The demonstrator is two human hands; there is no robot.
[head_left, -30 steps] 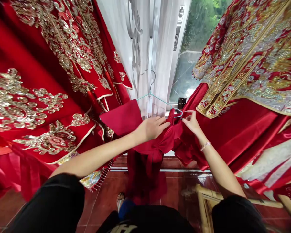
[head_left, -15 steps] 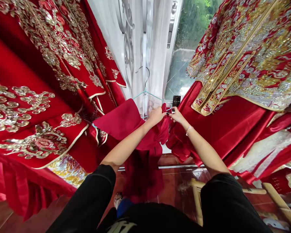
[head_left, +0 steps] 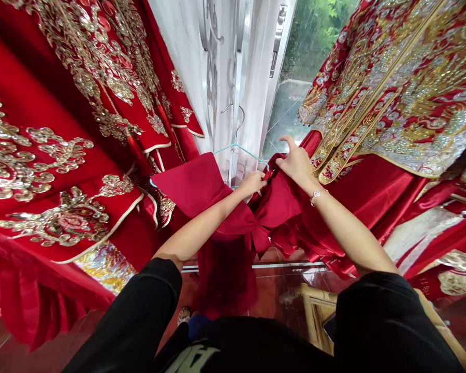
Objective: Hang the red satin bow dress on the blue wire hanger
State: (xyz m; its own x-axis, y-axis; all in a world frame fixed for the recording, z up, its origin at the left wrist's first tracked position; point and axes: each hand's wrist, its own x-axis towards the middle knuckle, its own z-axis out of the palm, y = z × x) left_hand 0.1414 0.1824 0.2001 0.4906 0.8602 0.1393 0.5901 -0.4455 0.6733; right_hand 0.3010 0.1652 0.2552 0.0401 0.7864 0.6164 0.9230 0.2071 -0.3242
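Observation:
My left hand (head_left: pixel 253 184) pinches a fold of a dark red satin garment (head_left: pixel 225 223) just below a teal wire hanger (head_left: pixel 236 144). The garment's top gathers around the hanger's lower bar, and a wide flap falls to the left. My right hand (head_left: pixel 295 163) rests on the bunched satin at the right, its fingers spread and its thumb raised. The fabric hides the hanger's right end. Its hook rises against a sheer white curtain (head_left: pixel 186 67).
Large red robes with gold embroidery hang close on both sides, one at left (head_left: pixel 58 155) and one at right (head_left: pixel 396 88). Behind the hanger is a window (head_left: pixel 295 93). Below are a red tiled floor (head_left: pixel 283 280) and a bamboo chair (head_left: pixel 314 316).
My right hand has moved up and right, its fingers now spread. The satin has spread over the hanger's right end, hiding it and the black phone on the sill.

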